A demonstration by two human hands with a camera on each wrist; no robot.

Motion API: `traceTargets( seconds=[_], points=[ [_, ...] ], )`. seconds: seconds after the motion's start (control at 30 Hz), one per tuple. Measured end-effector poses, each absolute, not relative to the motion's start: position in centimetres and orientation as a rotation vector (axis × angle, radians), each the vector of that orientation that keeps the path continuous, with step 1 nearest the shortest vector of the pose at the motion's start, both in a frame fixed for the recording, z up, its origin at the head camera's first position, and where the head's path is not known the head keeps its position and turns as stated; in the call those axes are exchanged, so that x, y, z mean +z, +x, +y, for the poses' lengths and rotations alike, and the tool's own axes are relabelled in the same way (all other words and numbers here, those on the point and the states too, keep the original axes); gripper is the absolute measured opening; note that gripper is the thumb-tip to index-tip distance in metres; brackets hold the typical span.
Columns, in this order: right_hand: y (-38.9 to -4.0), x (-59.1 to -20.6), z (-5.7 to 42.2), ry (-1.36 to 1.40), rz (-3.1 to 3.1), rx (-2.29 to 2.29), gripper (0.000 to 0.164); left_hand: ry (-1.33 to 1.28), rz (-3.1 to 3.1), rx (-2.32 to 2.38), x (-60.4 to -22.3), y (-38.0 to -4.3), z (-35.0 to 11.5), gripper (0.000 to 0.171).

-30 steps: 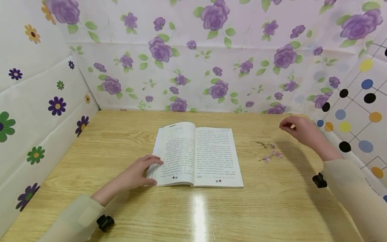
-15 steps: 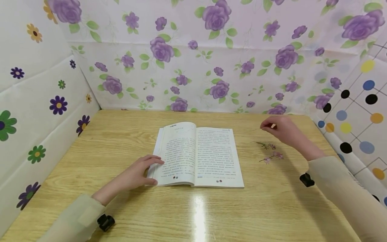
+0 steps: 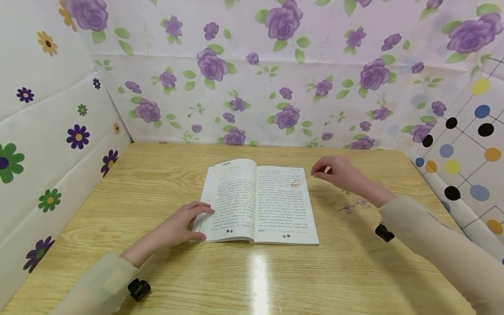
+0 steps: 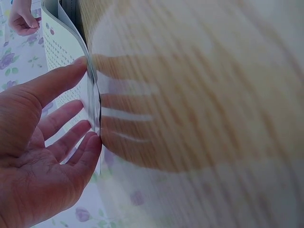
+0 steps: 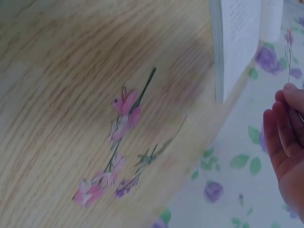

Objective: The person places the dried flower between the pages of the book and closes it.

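An open book (image 3: 281, 205) lies on the wooden table. My left hand (image 3: 183, 223) rests at its left edge, fingers spread loosely over the page margin and thumb near the lower corner. In the left wrist view the thumb (image 4: 61, 80) and fingertips touch the page edges. Thumb and fingers of my right hand (image 3: 340, 173) pinch the thin stem of a small dried flower sprig (image 3: 296, 183), whose pale orange head overlaps the upper right page. On the table below that hand lie a pink flower sprig (image 5: 102, 178) and a small purple one (image 5: 126, 186).
A purple-flowered cloth (image 3: 236, 105) stands behind the table (image 3: 220, 280). Patterned side panels close off the left and right. Both sleeves carry a small black clip, the left one (image 3: 139, 289) close to the table front.
My right hand has moved left with the pinched sprig, from beyond the loose flowers to the book's upper right edge. The left hand stays at the book's left edge.
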State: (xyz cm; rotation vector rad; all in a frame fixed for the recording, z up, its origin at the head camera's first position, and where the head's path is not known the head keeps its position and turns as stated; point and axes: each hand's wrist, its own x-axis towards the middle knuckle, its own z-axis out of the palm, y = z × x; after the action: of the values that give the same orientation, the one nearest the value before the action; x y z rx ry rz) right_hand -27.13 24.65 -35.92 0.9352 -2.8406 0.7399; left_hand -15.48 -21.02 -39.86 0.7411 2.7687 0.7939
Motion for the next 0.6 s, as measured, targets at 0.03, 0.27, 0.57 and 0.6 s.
traceTargets(
  seconds=[0.03, 0.27, 0.57, 0.6],
  points=[
    [-27.1, -36.0, 24.3, 0.947, -2.845, 0.752, 0.008, 0.741, 2.768, 0.796, -39.9, -15.5, -21.0, 0.060],
    [-27.1, -36.1, 21.8, 1.031, -2.880, 0.794, 0.008, 0.741, 2.771, 0.790, -40.0, -15.6, -21.1, 0.061],
    [-27.2, -36.8, 18.8, 1.126, -2.894, 0.816, 0.005, 0.736, 2.771, 0.779, -40.2, -15.7, -21.2, 0.061],
    [-27.2, -36.9, 18.6, 1.134, -2.893, 0.817, 0.005, 0.735, 2.771, 0.779, -40.2, -15.7, -21.2, 0.060]
  ],
)
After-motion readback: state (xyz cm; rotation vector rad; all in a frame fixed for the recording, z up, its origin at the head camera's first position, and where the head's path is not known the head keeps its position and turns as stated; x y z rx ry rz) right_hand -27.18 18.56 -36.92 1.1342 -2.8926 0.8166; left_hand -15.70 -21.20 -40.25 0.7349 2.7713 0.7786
